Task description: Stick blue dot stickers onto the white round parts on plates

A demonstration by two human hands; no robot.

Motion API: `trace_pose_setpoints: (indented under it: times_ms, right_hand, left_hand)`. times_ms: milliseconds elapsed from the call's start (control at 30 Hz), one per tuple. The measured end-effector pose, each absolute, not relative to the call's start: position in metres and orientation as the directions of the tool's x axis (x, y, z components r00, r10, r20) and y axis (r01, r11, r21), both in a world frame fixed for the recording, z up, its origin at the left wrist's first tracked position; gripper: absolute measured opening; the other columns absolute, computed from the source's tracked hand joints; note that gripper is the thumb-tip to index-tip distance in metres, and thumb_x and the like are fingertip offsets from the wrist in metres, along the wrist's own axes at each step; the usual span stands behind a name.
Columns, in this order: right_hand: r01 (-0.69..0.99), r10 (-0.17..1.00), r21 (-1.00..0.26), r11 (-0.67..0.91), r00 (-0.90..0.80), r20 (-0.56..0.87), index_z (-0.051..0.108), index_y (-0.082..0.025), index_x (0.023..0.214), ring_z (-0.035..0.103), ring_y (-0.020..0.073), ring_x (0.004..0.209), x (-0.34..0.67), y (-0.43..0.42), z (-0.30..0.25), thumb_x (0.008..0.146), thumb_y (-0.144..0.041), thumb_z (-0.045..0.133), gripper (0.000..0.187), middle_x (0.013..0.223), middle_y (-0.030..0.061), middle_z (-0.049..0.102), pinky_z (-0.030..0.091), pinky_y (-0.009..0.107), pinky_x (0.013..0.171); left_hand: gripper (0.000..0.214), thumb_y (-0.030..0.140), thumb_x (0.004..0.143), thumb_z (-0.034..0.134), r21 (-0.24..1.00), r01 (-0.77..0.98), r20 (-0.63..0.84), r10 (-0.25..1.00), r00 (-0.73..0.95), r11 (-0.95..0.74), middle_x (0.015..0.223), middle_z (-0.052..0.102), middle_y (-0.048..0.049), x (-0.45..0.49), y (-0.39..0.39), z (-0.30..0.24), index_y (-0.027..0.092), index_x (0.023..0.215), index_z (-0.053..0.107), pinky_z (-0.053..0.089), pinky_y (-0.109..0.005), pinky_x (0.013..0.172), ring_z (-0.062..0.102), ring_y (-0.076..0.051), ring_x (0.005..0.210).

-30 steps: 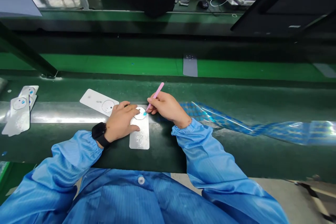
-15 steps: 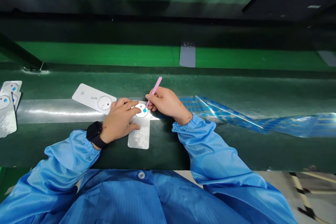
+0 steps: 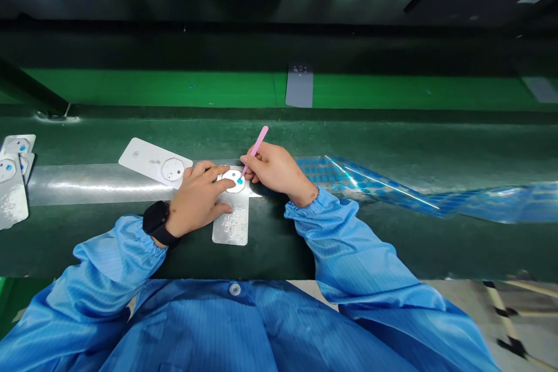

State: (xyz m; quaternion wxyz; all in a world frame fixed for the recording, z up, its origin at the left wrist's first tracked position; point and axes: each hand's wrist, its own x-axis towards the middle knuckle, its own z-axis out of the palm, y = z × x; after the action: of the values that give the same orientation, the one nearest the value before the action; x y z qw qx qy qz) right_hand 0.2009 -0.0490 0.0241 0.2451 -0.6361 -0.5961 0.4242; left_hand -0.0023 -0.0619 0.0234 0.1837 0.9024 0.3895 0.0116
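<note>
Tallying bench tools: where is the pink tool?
In the head view, the pink tool sits in the right hand, tip on the blue dot of the white disc.

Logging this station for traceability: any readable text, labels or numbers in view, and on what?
Nothing readable.
Small grey marks on the white card left of the left hand: too small to read.
Speckled patch on the card under that hand: too blurred to read.
Pink tweezers in the right hand: no text seen.
</note>
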Motion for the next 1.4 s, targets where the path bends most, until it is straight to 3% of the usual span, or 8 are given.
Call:
trace_pose_setpoints:
  times_ms: [600,1000,1100,1267,1400]
  right_hand:
    - [0.634,0.984,-0.77,-0.074,-0.078,-0.159,0.057,-0.019,0.078,0.07,0.0184,0.069,0.2,-0.05,0.02,0.095,-0.019,0.059,0.017,0.072,0.0031,0.072,0.05,0.028,0.068]
    - [0.597,0.986,-0.797,-0.094,-0.058,-0.159,0.057,-0.02,0.076,0.071,0.0192,0.07,0.198,-0.051,0.022,0.092,-0.018,0.062,0.016,0.07,0.0032,0.071,0.051,0.027,0.064]
    - [0.472,0.977,-0.866,-0.166,-0.038,-0.208,0.057,-0.019,0.076,0.069,0.0172,0.061,0.201,-0.049,0.02,0.092,-0.017,0.062,0.017,0.067,0.0033,0.07,0.052,0.025,0.058]
    - [0.103,0.958,-0.955,-0.28,-0.033,-0.284,0.056,-0.017,0.075,0.065,0.0138,0.051,0.206,-0.046,0.013,0.095,-0.019,0.063,0.021,0.061,0.0029,0.068,0.054,0.022,0.048]
    - [0.019,0.956,-0.956,-0.293,-0.03,-0.293,0.056,-0.017,0.074,0.064,0.012,0.048,0.207,-0.044,0.011,0.094,-0.018,0.064,0.022,0.056,0.0016,0.066,0.054,0.02,0.046]
  left_hand:
    - [0.047,0.031,0.079,0.08,0.288,0.693,-0.128,0.691,0.712,-0.661,0.141,0.057,-0.0099,-0.003,-0.061,0.027,0.029,0.124,0.069,0.042,-0.058,0.099,0.042,-0.037,0.128]
    - [0.049,0.029,0.079,0.076,0.188,0.73,-0.246,0.688,0.682,-0.657,0.141,0.054,-0.012,0.008,-0.061,0.044,0.031,0.127,0.068,0.041,-0.059,0.096,0.042,-0.041,0.127]
    - [0.05,0.029,0.079,0.075,0.162,0.744,-0.282,0.692,0.664,-0.648,0.143,0.052,-0.0128,0.012,-0.061,0.048,0.031,0.128,0.067,0.04,-0.06,0.096,0.041,-0.042,0.128]
    - [0.05,0.028,0.079,0.075,0.132,0.752,-0.318,0.691,0.649,-0.646,0.147,0.049,-0.0136,0.015,-0.059,0.05,0.03,0.129,0.067,0.04,-0.061,0.095,0.041,-0.043,0.13]
    - [0.048,0.028,0.076,0.079,0.137,0.749,-0.291,0.697,0.656,-0.648,0.147,0.051,-0.0125,0.014,-0.057,0.047,0.029,0.123,0.07,0.041,-0.061,0.095,0.042,-0.042,0.128]
